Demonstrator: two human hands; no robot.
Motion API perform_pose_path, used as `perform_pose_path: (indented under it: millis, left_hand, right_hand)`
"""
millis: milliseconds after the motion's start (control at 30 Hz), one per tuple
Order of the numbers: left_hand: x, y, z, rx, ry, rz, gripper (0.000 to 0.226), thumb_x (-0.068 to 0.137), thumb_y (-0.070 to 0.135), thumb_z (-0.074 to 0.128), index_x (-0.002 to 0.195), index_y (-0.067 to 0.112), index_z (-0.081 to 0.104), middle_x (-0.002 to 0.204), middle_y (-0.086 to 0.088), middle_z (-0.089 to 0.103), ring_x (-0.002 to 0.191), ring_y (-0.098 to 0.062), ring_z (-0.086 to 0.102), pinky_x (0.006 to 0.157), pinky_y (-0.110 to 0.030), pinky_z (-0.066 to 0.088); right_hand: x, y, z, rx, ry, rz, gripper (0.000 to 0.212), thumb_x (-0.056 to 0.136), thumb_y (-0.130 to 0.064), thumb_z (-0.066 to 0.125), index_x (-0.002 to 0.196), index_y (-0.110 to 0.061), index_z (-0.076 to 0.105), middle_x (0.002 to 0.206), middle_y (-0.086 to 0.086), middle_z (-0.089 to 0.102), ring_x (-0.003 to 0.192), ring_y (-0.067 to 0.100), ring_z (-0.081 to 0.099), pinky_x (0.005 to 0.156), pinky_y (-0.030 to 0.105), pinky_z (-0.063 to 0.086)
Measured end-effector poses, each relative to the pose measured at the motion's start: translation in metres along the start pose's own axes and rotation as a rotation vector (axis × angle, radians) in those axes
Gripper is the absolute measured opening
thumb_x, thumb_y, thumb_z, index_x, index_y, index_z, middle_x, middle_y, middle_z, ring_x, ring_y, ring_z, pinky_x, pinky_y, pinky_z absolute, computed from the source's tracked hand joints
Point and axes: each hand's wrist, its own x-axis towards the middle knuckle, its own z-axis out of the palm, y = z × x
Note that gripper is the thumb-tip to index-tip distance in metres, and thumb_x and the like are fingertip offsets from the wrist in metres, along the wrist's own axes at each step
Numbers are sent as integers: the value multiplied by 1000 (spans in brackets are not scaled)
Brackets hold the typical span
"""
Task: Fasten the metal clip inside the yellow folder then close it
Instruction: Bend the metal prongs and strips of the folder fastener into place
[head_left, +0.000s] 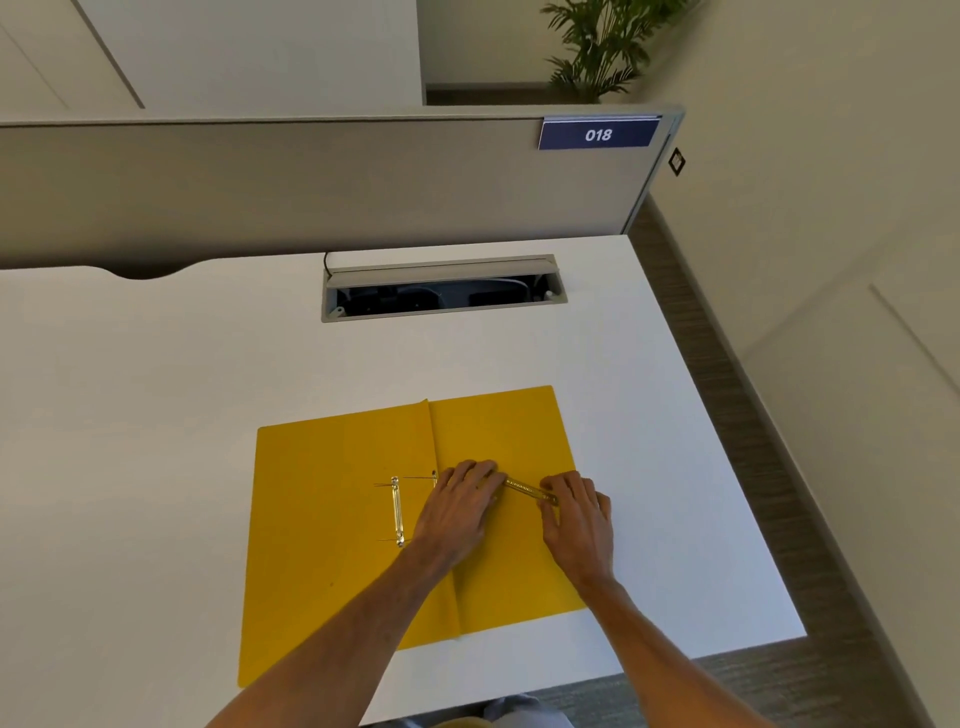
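A yellow folder (332, 519) lies open and flat on the white desk (156, 415). On its left leaf, near the fold, a brass fastener base (397, 512) runs lengthwise with thin prongs at both ends. A loose brass clip bar (524, 488) lies slanted on the right leaf. My left hand (457, 506) rests over the fold with its fingers on the bar's left end. My right hand (576, 514) pinches the bar's right end with its fingertips.
A grey cable hatch (441, 288) stands open at the back of the desk. A grey partition (311, 182) with a blue "018" sign (597, 135) rises behind it. The desk's right edge (727, 441) drops to a dark floor.
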Motion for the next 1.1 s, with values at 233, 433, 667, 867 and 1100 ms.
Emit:
perform_pose_path:
  millis: [233,433,667,867,1100]
  left_hand:
    - [3,5,-4,27,13,20,42,115,25,43,157,26,44,164,3,41,154,-24,36,126,-41,35]
    - [20,14,-15,65,-3,-6,33,112,17,54,144,22,52,149,2,52,138,-24,48,115,-40,43]
    - [18,12,-14,90,-3,13,39,109,10,55,146,21,53,152,0,49,141,-26,46,116,-41,42]
    - [19,12,-15,90,0,11,41,107,10,59,145,23,51,151,0,50,141,-26,45,116,-41,43]
    - [25,22,-20,-109,58,-151,26,110,22,56,135,29,62,140,7,59,136,-22,46,110,-39,46]
  right_hand:
    - [4,-15,3,-79,-14,-45,25,108,-27,54,126,-22,70,128,-3,66,120,23,62,100,39,47]
    - [2,-27,4,-109,19,17,24,108,-22,50,121,-23,70,122,-4,67,115,21,62,95,36,45]
    - [14,-35,0,-105,-37,7,28,109,-28,44,130,-29,62,133,-10,61,126,16,54,104,34,41]
    - [22,-44,3,-84,-48,45,22,108,-24,46,120,-29,64,124,-10,65,123,16,54,103,35,41]
    - [42,-43,-5,-75,-171,68,20,97,-17,61,113,-26,67,119,-9,69,125,18,51,101,39,39]
